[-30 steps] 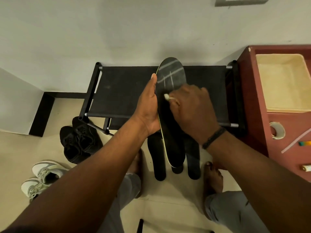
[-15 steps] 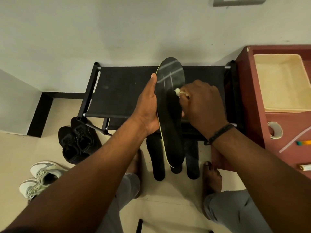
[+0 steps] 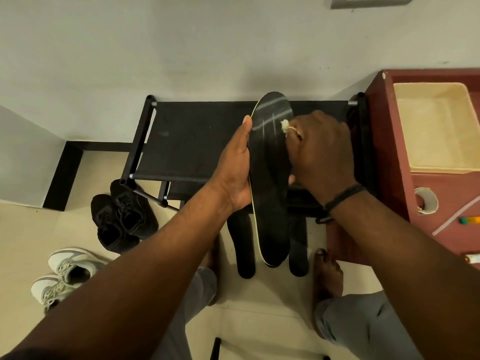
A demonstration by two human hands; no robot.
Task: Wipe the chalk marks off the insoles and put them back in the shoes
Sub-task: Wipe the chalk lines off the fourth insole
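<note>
Below, beige floor (image 3: 259, 320) meets grey wall (image 3: 181, 48).

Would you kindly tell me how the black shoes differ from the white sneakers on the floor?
The black lace-up shoes are dark all over; the white and grey sneakers are pale. The black pair sits beside the black rack; the white pair lies farther from it. Both pairs stand side by side.

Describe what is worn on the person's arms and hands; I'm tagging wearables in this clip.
Both forearms are bare, with no sleeves in view. The right hand has a dark corded band around its wrist. The left hand and its wrist carry nothing. No gloves or rings show.
</note>
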